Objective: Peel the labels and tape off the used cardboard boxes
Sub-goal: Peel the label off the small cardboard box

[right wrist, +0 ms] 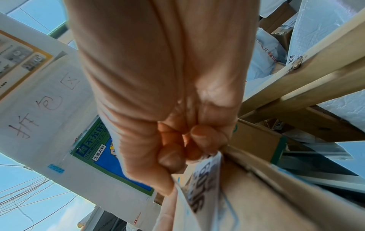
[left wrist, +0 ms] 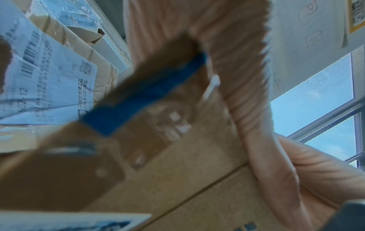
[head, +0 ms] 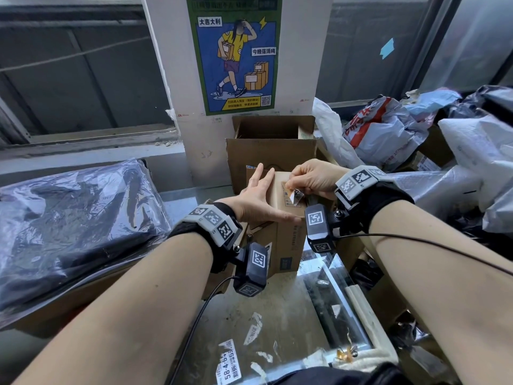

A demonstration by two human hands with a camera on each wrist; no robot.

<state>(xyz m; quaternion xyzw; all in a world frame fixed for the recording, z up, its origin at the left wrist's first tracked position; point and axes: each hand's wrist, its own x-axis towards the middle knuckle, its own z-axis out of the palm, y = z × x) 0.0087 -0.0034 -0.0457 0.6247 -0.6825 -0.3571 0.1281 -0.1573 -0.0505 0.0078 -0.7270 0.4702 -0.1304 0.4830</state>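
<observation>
The cardboard box (head: 280, 218) stands on the glass counter (head: 283, 307) under both hands, and it looks light, stiff at its folded edges and a little springy across the flat panels, so it would likely slide or tip under a hard pull unless it is pinned. The left hand (head: 259, 197) does that pinning: fingers straight and spread, palm pressed flat on the top panel just beside the pinch, thumb lying along the near top edge. The right hand (head: 312, 177) is closed on the label (head: 294, 196), thumb and curled fingers clamping its lifted end. The label is thin white paper with black print, matte on the face, curling away from the brown board while its lower part is stuck down. Paper this thin probably tears if tugged upward, so the best hold seems to be low, close to the peel line, pulling flat along the panel. In the left wrist view a strip of blue tape (left wrist: 146, 95) crosses a box flap below the palm; it looks smooth and tougher than the paper
</observation>
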